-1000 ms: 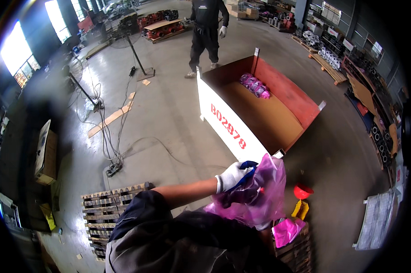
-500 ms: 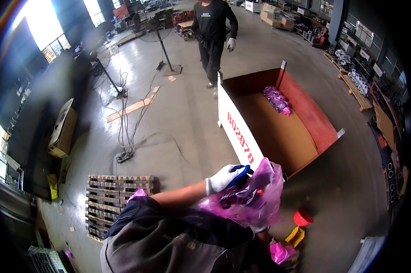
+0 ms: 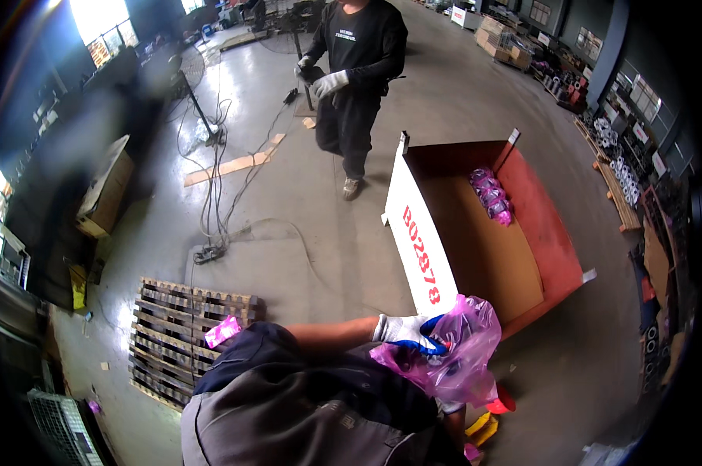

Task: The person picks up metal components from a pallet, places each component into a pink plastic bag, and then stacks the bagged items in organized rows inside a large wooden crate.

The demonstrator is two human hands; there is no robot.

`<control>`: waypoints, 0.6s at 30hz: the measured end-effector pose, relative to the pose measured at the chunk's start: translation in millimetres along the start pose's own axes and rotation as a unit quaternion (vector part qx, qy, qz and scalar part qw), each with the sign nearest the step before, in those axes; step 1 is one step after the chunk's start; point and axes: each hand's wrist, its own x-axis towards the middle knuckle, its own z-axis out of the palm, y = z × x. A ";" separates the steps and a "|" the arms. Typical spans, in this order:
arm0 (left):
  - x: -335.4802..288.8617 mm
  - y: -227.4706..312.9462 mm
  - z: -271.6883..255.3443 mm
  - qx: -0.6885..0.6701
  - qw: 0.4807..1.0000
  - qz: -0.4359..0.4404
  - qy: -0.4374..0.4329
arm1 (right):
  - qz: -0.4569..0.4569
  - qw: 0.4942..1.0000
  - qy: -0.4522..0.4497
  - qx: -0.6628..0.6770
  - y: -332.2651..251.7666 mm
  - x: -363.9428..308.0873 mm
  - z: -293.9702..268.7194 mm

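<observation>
My left hand [image 3: 414, 332], in a white and blue glove, grips the upper left part of a translucent pink plastic bag [image 3: 467, 361]. Something dark with a small red spot shows through the plastic, too blurred to name. Under the bag, only a bit of my right hand's [image 3: 450, 406] pale glove shows; its fingers are hidden. The bag is in front of the near corner of a large crate [image 3: 551, 233] with a white side and red inner walls. Inside it, a pink-wrapped bundle [image 3: 491, 196] lies on the brown bottom by the far wall.
A wooden pallet [image 3: 153, 342] lies to the left, a pink package [image 3: 223, 332] over its edge. Cables [image 3: 211, 254] run across the floor. A person [image 3: 358, 78] in black and white gloves stands beyond the crate, holding something dark. A red bowl-shaped thing [image 3: 502, 401] and yellow thing [image 3: 483, 429] are at lower right.
My left hand and the bag have shifted slightly right and down in view. The other person has come nearer and brought both hands together around a dark object.
</observation>
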 end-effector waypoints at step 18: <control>-20.9 -40.3 -128.4 -0.200 0.967 0.126 0.092 | 0.104 0.989 -0.100 -0.034 -25.7 92.7 107.1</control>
